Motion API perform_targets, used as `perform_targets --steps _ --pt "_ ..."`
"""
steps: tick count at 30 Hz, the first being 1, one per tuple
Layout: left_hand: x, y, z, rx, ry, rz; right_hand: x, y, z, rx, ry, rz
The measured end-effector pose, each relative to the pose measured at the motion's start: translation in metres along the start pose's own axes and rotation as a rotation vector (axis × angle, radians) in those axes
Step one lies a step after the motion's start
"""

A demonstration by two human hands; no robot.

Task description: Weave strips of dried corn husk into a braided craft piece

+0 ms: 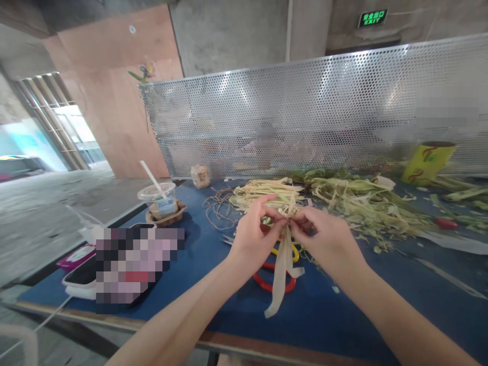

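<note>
My left hand and my right hand meet above a blue table, fingers pinched together on a pale dried leaf strip that hangs down from between them. Both hands are closed on its upper end, where a small green piece shows between the fingertips. Under the hanging strip lie scissors with red and yellow handles, partly hidden by it. Just beyond my hands lies a pile of pale leaf strips.
A larger heap of green and pale husks spreads to the right. A lidded plastic cup with a straw, a small jar, loose brown cord and a yellow container stand on the table. A perforated metal screen backs it.
</note>
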State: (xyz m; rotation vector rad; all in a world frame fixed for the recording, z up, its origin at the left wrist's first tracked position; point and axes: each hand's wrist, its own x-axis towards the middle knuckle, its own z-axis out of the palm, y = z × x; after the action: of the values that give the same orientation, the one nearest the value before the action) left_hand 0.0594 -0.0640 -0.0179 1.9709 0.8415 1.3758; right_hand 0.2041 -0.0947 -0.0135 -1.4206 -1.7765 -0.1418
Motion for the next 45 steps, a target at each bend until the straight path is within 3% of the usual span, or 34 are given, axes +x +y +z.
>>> perform_targets --steps 3,7,11,16,24,30,34,39,45 --pt "0.000 0.005 -0.001 -0.008 -0.002 0.002 -0.003 0.001 0.000 -0.119 0.150 -0.098" --pt "0.004 0.013 -0.002 -0.284 -0.018 -0.205 -0.004 0.002 -0.003 -0.180 0.299 -0.273" --pt "0.006 0.015 0.000 -0.568 0.009 -0.294 -0.004 0.001 -0.005 -0.160 0.346 -0.394" --pt "0.005 0.016 -0.002 -0.663 -0.041 -0.309 -0.005 0.004 -0.005 -0.161 0.366 -0.414" --pt "0.005 0.018 -0.006 -0.551 -0.022 -0.264 -0.007 0.011 -0.004 -0.204 0.363 -0.465" --pt "0.003 0.007 -0.006 -0.165 -0.003 0.050 -0.001 0.008 -0.004 -0.438 0.394 -0.587" --pt "0.003 0.003 -0.009 0.044 0.036 0.196 0.000 0.007 -0.005 -0.509 0.313 -0.609" --pt "0.004 0.002 -0.009 0.113 0.084 0.144 -0.002 0.009 -0.004 -0.308 0.251 -0.576" --pt "0.006 0.000 -0.011 0.151 0.077 0.110 -0.001 0.012 -0.001 -0.010 0.096 -0.364"
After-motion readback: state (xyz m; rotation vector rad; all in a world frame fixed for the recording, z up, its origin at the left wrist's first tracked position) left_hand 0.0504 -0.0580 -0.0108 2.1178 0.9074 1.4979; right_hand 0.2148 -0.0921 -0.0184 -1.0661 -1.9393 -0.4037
